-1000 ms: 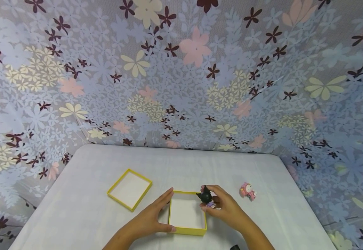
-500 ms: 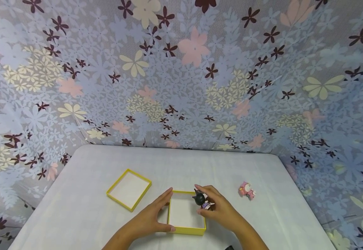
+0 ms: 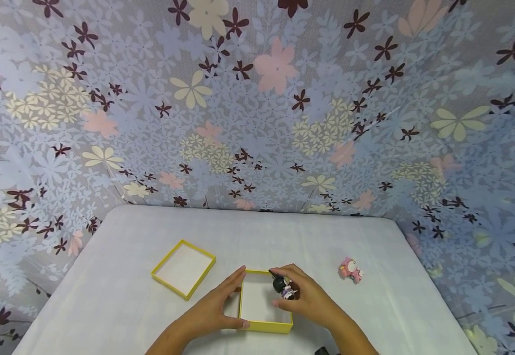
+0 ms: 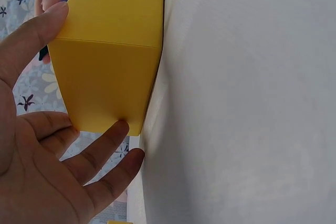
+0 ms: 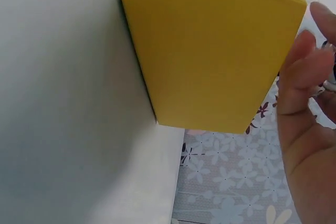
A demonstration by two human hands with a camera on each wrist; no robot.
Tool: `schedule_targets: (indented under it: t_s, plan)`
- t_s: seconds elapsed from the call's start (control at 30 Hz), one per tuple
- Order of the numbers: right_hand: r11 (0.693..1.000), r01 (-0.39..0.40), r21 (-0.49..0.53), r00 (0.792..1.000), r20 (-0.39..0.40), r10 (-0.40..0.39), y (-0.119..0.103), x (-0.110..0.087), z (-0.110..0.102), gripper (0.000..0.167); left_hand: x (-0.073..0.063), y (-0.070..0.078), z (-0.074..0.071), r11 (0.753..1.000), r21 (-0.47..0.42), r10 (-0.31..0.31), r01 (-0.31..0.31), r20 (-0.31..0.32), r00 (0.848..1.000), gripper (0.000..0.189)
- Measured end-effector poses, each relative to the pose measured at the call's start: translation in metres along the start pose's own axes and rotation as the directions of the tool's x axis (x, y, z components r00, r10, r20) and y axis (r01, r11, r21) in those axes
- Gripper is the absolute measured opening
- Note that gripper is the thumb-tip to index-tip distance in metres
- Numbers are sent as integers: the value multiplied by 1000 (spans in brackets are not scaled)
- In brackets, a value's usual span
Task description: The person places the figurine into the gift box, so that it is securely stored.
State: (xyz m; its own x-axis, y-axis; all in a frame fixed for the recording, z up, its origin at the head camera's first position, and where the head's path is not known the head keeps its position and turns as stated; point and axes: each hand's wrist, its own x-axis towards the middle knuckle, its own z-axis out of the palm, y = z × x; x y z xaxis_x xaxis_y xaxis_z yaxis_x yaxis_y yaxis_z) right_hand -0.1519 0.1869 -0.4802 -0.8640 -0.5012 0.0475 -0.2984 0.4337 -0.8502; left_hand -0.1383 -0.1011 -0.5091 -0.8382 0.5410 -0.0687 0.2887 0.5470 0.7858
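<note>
Two hands: the left hand spans the left side of the yellow box; the right hand is over its right side.
Left grip: spread wide, thumb at the near corner and fingertips by the far one, probably so the box cannot slide.
Right grip: narrowed on the dark-headed figurine, between thumb and fingers, a hold that seems to allow fine control of its tilt.
Dark-headed figurine: slanted over the box's right part; whether it touches the box inside cannot be told.
Yellow box: hollow side up on the pale surface, leaving its inside reachable from above.
Shallow tray: hollow side up, beyond and left of the box, apart from it, likely out of the way.
Pink figurine: on the surface, right of the box, touched by neither hand.
</note>
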Motion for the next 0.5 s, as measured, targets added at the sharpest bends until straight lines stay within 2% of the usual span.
schedule_targets:
  t_s: [0.17,0.4,0.5]
  plan:
    - [999,-18,50,997,76,14,-3,1,0,71,0,0,0,1000,-5,4,-4,-1,1000,114]
    - [997,50,57,986,156,-59,-4,0,1,74,0,1,-1,1000,-22,5,-5,1,1000,114]
    - [998,20,52,986,166,-29,-5,3,3,73,-1,0,-1,999,-37,0,0,5,1000,114]
